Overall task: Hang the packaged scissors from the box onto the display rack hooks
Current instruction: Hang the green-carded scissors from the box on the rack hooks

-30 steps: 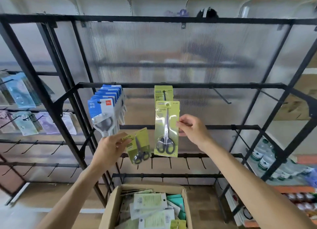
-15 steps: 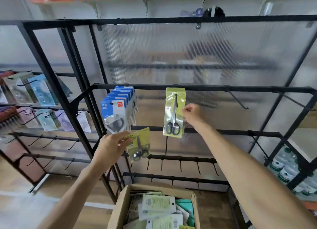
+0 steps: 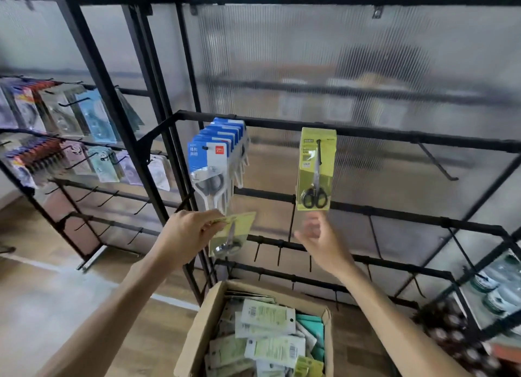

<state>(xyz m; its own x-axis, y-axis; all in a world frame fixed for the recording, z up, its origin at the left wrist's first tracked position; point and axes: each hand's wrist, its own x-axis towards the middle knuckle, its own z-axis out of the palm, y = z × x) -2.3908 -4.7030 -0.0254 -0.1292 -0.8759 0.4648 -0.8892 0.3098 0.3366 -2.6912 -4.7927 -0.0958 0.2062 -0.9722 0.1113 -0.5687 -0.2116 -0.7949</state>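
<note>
box (image 3: 197, 328) below rack (image 3: 366, 134) | hung scissors pack (image 3: 315, 169) right of stacked packs (image 3: 217, 162)

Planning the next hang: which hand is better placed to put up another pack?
Probably the left hand: it already holds a small green scissors pack near the rack. The right hand is empty, below the hung pack.

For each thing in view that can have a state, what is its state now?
Green pack: hanging on a hook.
Small pack: pinched by left hand.
Right hand: open, empty, below the green pack.
Box: open, packs inside.
Blue packs: hanging in a row.
</note>
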